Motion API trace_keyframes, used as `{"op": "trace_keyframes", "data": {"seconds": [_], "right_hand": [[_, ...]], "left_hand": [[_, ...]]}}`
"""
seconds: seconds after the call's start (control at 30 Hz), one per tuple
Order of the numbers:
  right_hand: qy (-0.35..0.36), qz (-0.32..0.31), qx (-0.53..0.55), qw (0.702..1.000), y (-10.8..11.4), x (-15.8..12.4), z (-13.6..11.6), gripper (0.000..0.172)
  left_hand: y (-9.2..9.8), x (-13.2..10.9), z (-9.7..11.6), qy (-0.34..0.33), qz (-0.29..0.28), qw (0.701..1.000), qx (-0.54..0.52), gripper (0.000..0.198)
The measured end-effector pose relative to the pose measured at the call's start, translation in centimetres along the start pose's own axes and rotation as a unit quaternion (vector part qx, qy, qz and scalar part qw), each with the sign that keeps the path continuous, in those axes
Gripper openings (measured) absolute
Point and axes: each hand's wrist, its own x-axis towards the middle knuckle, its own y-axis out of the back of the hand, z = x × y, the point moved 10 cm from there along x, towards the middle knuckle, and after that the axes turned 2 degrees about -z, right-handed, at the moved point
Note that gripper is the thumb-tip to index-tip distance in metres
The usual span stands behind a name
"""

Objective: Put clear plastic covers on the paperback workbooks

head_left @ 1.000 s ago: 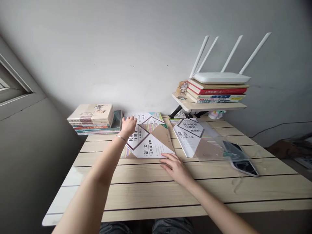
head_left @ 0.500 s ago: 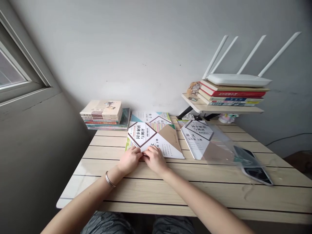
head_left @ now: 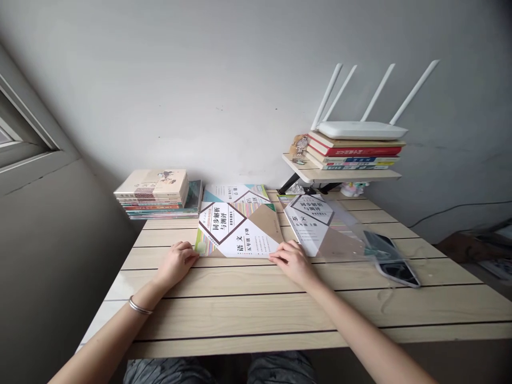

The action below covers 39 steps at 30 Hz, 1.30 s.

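Note:
A workbook (head_left: 256, 226) with a white and brown cover and Chinese lettering lies flat before me, partly over another workbook (head_left: 228, 193) with a blue cover. My left hand (head_left: 176, 262) is closed at its near left corner, thumb and fingers pinched on the edge. At the near right corner, my right hand (head_left: 294, 262) pinches the same edge. Just to the right lies a similar workbook (head_left: 308, 221), with a clear plastic cover (head_left: 348, 245) spread across it and reaching over part of a phone (head_left: 400, 272).
A stack of books (head_left: 152, 189) stands at the back left by the wall. On the right, a small raised shelf (head_left: 348, 175) carries several books (head_left: 356, 152) and a white router (head_left: 362, 129) with upright antennas. A small figurine (head_left: 354, 188) sits beneath it.
My hands have moved apart along the workbook's near edge, from close together near its middle to its two corners. The view has shifted slightly to the right.

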Motion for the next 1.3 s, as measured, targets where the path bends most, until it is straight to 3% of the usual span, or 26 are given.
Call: {"op": "trace_keyframes", "data": {"seconds": [0.37,0.63,0.73,0.83,0.93,1.03,1.17,1.3], "right_hand": [[-0.044,0.047,0.012,0.998,3.2,-2.6,5.0,0.022],[-0.079,0.059,0.053,0.994,3.2,-2.8,6.4,0.019],[-0.082,0.048,0.063,0.993,3.2,-0.4,5.8,0.021],[-0.048,-0.003,0.036,0.998,2.4,4.8,3.4,0.026],[-0.027,-0.102,-0.012,0.994,-0.3,10.9,1.2,0.036],[-0.06,-0.221,-0.054,0.972,-4.2,15.2,1.1,0.044],[-0.099,-0.264,-0.067,0.957,-6.7,18.1,2.3,0.042],[-0.124,-0.285,-0.055,0.949,-7.1,18.3,3.6,0.03]], "left_hand": [[0.2,-0.5,-1.8,0.057,0.02,0.995,-0.076,0.021],[0.5,-0.6,-2.4,0.094,0.021,0.99,-0.107,0.019],[0.5,-0.7,-2.3,0.094,0.022,0.989,-0.11,0.017],[0.5,-0.7,-2.2,0.097,0.023,0.989,-0.108,0.016],[0.6,-0.8,-2.2,0.099,0.026,0.99,-0.102,0.016],[0.7,-0.8,-2.0,0.095,0.028,0.99,-0.098,0.016],[0.9,-0.9,-1.8,0.091,0.027,0.991,-0.097,0.017],[1.1,-0.9,-2.0,0.104,0.03,0.99,-0.091,0.018]]}}
